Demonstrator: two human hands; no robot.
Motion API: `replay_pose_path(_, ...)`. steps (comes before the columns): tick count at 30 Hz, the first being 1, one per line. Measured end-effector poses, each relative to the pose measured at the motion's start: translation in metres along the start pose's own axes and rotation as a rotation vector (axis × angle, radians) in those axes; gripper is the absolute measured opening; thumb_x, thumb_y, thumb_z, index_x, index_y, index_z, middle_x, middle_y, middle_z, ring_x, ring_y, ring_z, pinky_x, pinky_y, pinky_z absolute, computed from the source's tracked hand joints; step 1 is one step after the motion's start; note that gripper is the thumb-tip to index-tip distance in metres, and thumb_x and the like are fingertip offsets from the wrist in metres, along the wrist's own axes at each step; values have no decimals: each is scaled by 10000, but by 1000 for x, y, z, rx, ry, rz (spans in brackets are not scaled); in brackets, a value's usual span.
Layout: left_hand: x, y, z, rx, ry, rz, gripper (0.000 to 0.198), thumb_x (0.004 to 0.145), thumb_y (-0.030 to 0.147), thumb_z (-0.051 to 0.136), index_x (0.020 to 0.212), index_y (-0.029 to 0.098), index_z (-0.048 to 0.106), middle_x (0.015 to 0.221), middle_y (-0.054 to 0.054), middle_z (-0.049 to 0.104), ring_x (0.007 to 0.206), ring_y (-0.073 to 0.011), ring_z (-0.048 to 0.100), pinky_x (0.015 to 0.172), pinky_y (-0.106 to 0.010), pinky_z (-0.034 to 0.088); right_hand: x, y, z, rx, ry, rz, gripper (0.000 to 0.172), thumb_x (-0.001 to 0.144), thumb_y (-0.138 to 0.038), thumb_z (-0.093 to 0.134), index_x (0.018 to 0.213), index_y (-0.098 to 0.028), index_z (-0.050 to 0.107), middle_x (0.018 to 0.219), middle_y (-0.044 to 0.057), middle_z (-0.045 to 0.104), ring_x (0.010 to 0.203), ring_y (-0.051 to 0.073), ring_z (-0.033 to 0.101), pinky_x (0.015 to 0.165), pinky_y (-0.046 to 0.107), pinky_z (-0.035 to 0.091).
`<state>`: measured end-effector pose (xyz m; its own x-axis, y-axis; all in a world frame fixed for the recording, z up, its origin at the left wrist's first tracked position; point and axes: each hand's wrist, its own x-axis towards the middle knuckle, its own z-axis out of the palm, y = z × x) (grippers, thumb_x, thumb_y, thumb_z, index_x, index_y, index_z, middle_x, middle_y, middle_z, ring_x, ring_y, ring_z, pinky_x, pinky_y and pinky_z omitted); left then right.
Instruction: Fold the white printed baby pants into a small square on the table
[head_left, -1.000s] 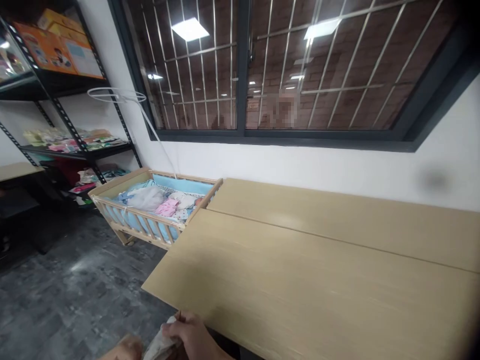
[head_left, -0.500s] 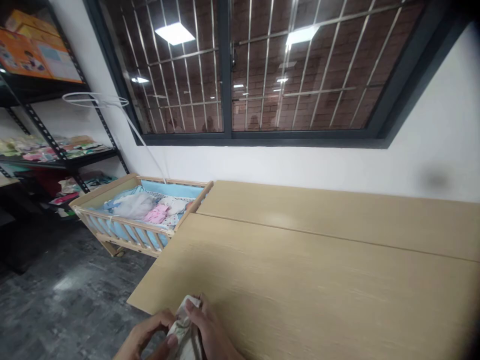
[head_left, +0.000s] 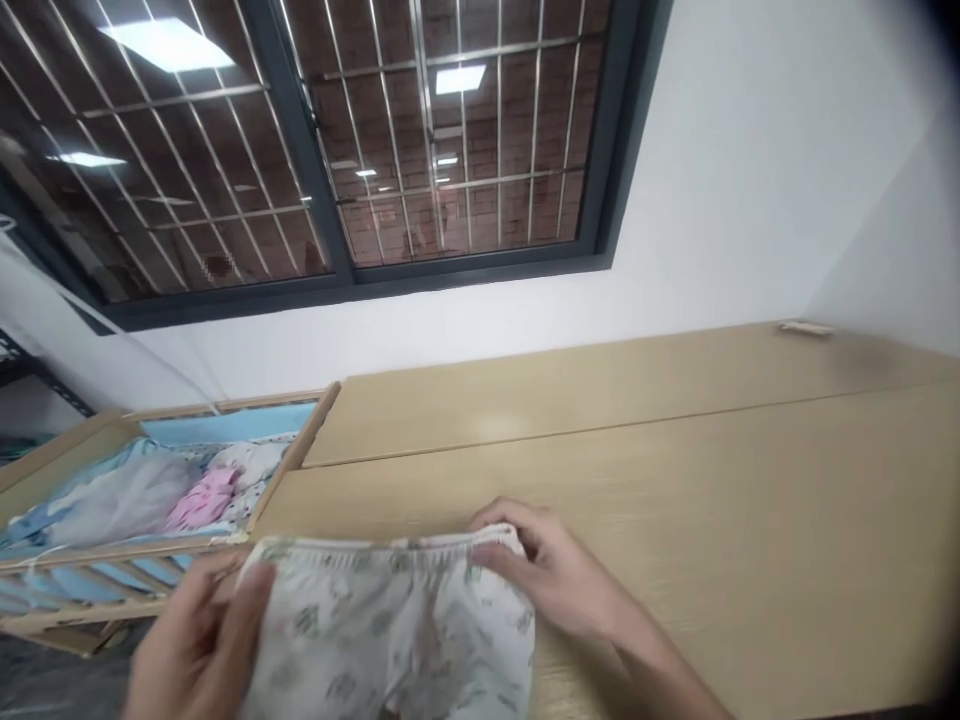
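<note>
A pair of small white pants [head_left: 337, 620] with a faint printed pattern and a gathered elastic waistband hangs spread between my hands, over the near edge of the table. My left hand [head_left: 199, 640] pinches the left end of the waistband, thumb in front. At the other end, my right hand [head_left: 536, 560] grips the waistband with its thumb on the front and fingers behind. The lower part of the pants runs out of the bottom of the picture.
A wide wooden table [head_left: 675, 520] stretches right along the wall. At its left end stands a wooden crib [head_left: 82, 560] with blue lining, holding a pink cloth [head_left: 206, 498] and white bedding. A barred window [head_left: 450, 150] is above. A small flat object [head_left: 806, 328] lies at the table's far right.
The bunched cloth is now stretched out as pants between my hands, which have moved apart and up. The view has turned right, bringing the table's far right corner into sight.
</note>
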<state>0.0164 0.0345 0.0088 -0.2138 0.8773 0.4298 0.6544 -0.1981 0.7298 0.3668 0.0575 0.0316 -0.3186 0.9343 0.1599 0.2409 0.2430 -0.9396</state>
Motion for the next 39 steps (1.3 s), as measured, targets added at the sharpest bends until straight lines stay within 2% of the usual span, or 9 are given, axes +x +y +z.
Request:
replay_pose_path(4,58,1,87,92,-146,61,385,975,552,429,1097,213,568,987,-58,729,918,-237,711,745,-316,565,49,41,-39,-256,16,-93,194,971,-295,559,1023,-190,714,1061,62,722,961,203,652,820,283,479)
replay_pose_path(8,96,-27,177,200,-317,-24,287,1022,405,369,1079,200,562,1002,-91,717,971,-258,690,841,-385,545,117,117,-53,-400,76,111,121,882,-138,592,898,-160,710,913,49,733,833,185,659,736,253,473)
replay_pose_path(13,127,-43,235,311,-354,-131,307,1007,425,534,1138,157,608,1071,-70,673,962,-212,660,890,-428,541,179,184,-57,-438,183,219,105,796,-113,690,892,-156,679,836,28,697,777,168,622,691,232,445)
replay_pose_path(19,126,-8,240,374,-347,-23,292,1015,309,459,1207,114,561,1261,-171,587,1223,-306,534,1052,-514,402,218,224,-58,-398,232,248,169,778,-129,727,931,-164,666,827,1,670,752,145,593,719,236,453)
replay_pose_path(21,90,16,237,344,-434,87,297,1017,306,396,1166,120,572,1231,-186,602,1204,-305,538,1030,-460,401,223,232,-59,-363,252,253,192,780,-144,735,958,-149,662,858,15,671,763,142,593,727,238,454)
replay_pose_path(25,-18,62,239,245,-761,273,333,946,498,513,832,212,642,813,-47,679,775,-218,631,731,-330,461,222,239,-64,-276,259,268,162,811,-203,722,950,-145,662,838,17,670,738,129,594,686,213,446)
replay_pose_path(29,-91,85,246,340,-991,299,525,876,616,536,985,136,720,895,-172,722,848,-330,665,805,-439,463,213,234,-69,-235,228,268,147,801,-235,736,896,-149,663,801,-1,661,710,123,596,665,210,448)
replay_pose_path(34,-95,91,243,364,-1033,228,406,882,376,487,1040,87,725,981,-223,728,923,-362,673,817,-452,475,208,217,-70,-249,215,298,177,809,-165,735,965,-139,655,836,-4,655,757,130,614,704,228,480)
replay_pose_path(39,-88,85,222,211,-951,177,264,862,288,482,782,179,709,816,-118,733,743,-246,660,647,-335,409,220,191,-62,-279,186,338,185,955,-295,665,1041,-133,635,917,19,653,741,133,630,680,288,549)
